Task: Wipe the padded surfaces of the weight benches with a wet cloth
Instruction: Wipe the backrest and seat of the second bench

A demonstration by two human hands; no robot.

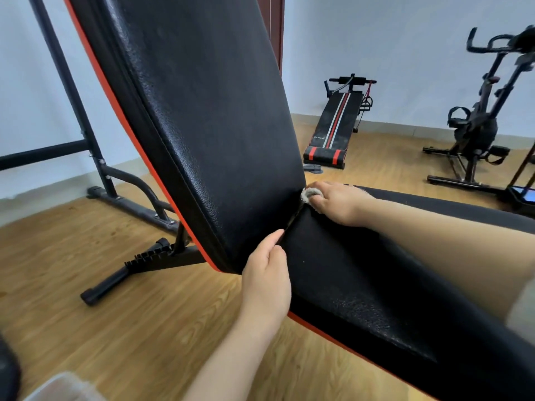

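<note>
A black weight bench with orange trim fills the view: its backrest pad [202,117] is tilted up and its seat pad [356,279] runs toward the lower right. My right hand [337,202] presses a small whitish cloth [311,194] into the gap where the two pads meet, at the far side. My left hand [267,280] rests on the near edge of the seat pad, its fingers touching the same gap. Most of the cloth is hidden under my right hand.
A black steel rack frame [95,157] stands behind the bench at left. A sit-up bench [335,125] with red and white stripes lies against the back wall. An exercise bike [477,123] stands at right. Wooden floor [139,319] lies all around.
</note>
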